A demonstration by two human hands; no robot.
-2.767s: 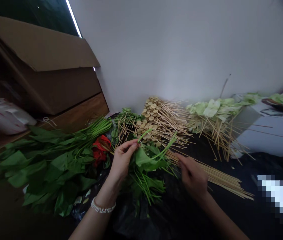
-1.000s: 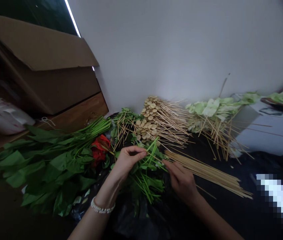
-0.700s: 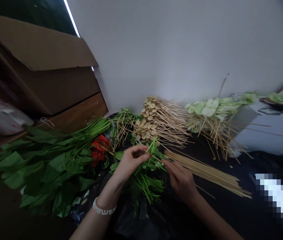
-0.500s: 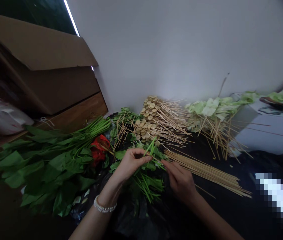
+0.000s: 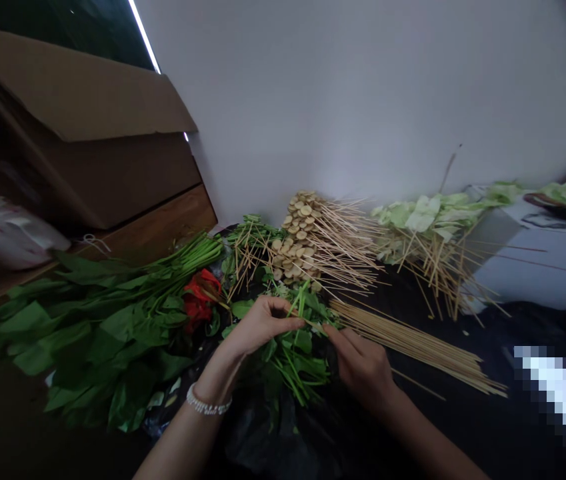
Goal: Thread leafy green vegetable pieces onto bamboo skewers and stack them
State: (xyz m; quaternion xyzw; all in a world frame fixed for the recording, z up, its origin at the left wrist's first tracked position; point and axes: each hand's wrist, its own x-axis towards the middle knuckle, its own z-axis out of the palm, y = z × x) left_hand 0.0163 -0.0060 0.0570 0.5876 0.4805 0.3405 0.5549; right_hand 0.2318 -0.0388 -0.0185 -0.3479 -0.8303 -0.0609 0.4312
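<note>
My left hand (image 5: 267, 325), with a white beaded bracelet at the wrist, pinches a few green stems (image 5: 301, 301) that point up between thumb and finger. Close by on the right, my right hand (image 5: 363, 357) is closed on a thin bamboo skewer (image 5: 316, 327); its tip meets the stems at my left fingertips. Under both hands lies a small heap of leafy greens (image 5: 303, 370) on black plastic. A row of bare bamboo skewers (image 5: 417, 347) lies just right of my right hand.
Large leafy greens (image 5: 97, 327) and a red wrapping (image 5: 201, 297) lie left. Behind are skewered pale round slices (image 5: 297, 247), skewered green stems (image 5: 253, 233) and skewered cabbage leaves (image 5: 423, 213). A cardboard box (image 5: 113, 167) stands back left, against a white wall (image 5: 353, 100).
My hands stay almost in place. The skewer between my fingertips shows a little more clearly now, and the stems in my left hand have shifted slightly.
</note>
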